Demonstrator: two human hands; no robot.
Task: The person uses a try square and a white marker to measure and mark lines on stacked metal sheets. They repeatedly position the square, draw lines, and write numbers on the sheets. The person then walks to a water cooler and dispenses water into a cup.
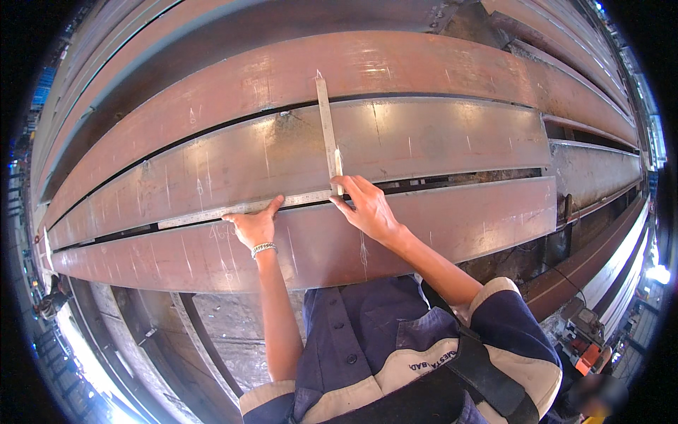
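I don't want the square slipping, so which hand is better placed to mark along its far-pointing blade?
Probably your right hand: it seems to pinch a pale stick right beside the far-pointing blade, while your left hand rests on the sideways blade, farther left.

The square (328, 127) lies across the middle beam (459, 141), its tip on the far beam (438, 67) behind. The near beam (452, 222) lies in front. The right hand (371, 210) is at the square's corner, the left hand (254, 227) farther left.
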